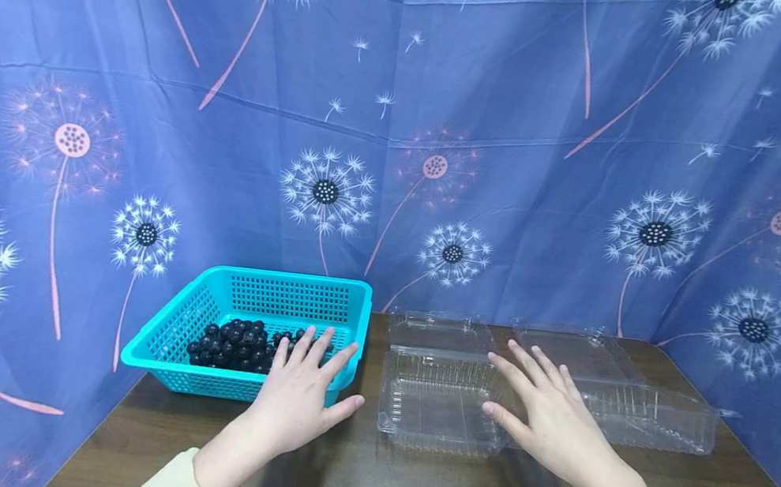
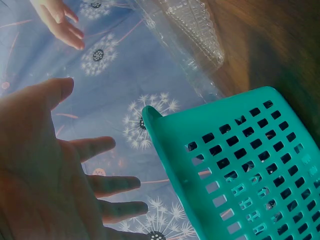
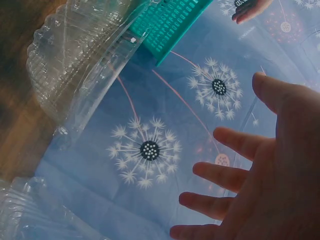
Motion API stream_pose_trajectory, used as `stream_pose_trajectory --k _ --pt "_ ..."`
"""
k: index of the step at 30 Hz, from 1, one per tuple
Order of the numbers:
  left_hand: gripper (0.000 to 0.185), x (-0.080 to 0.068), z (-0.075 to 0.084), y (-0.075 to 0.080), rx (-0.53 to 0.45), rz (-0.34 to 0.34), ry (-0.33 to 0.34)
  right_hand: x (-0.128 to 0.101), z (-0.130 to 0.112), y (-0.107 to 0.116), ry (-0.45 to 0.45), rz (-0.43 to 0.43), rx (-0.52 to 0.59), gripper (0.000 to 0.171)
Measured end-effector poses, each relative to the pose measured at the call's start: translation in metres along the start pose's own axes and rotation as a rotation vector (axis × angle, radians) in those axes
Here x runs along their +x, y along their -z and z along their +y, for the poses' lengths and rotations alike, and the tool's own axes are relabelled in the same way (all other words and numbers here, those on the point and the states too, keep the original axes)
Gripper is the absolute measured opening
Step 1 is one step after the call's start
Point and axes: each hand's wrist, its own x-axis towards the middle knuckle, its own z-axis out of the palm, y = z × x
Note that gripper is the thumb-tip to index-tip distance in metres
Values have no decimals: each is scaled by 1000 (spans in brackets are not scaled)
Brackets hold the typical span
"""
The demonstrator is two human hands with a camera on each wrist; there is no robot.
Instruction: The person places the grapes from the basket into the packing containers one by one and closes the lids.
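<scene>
A teal perforated basket (image 1: 174,332) stands at the table's back left with a heap of dark round berries (image 1: 237,345) inside. My left hand (image 1: 304,385) hovers with fingers spread over the basket's (image 2: 235,165) near right corner, holding nothing. Two clear plastic clamshell boxes lie open to the right: one (image 1: 439,395) in the middle, the other (image 1: 644,413) further right. My right hand (image 1: 544,410) is spread flat, palm down, above the gap between them, empty. In the wrist views both palms (image 2: 45,170) (image 3: 280,180) show straight, separated fingers.
The dark wooden table (image 1: 366,479) has blue dandelion-print cloth (image 1: 399,157) hung on three sides. Bare wood lies in front of the boxes and basket. The clear box lids (image 1: 438,332) lean back toward the cloth.
</scene>
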Motion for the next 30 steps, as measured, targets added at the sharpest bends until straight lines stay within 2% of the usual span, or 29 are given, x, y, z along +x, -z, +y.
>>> stream_pose_trajectory --k 7,16,22,26,30 --pt "70 0 -6 3 4 24 -13 0 2 -1 20 10 19 63" --pt "69 3 -21 18 -32 53 -26 2 0 -6 159 84 32 64" --pt "65 7 -46 25 35 99 -52 -1 0 -14 317 120 39 64" --pt "63 6 -65 29 80 115 -43 -6 0 -24 412 162 33 56" --pt "64 6 -80 34 113 100 -15 -11 -1 -35 470 214 37 54"
